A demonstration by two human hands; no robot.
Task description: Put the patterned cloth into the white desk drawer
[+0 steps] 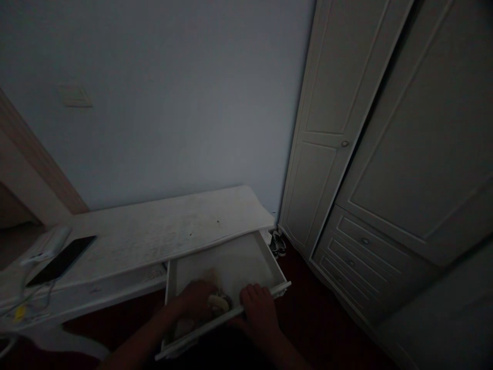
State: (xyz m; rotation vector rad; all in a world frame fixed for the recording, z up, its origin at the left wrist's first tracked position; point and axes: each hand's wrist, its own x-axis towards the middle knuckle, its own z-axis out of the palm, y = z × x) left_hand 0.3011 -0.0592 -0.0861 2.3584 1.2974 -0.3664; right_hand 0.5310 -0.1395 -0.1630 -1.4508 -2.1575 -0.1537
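Note:
A white drawer (239, 257) stands pulled out from a low white table. Inside it, toward the front left, is my left hand (198, 299), its fingers dark and hard to make out. Right against that hand lies a pale, rounded item (219, 303) of a kind I cannot tell, with a tan, thin-looking piece (211, 277) just behind. Whether my left hand grips either one is unclear. My right hand (260, 311) is closed over the drawer's front edge, fingers on the inner side and thumb outside.
The long white table (200, 218) runs along the wall, with a dark flat device (61, 259), a white box (50, 244) and cables at its left. Shoes (278, 243) sit on the red floor by the table's right end. A white wardrobe (319, 169) stands to the right.

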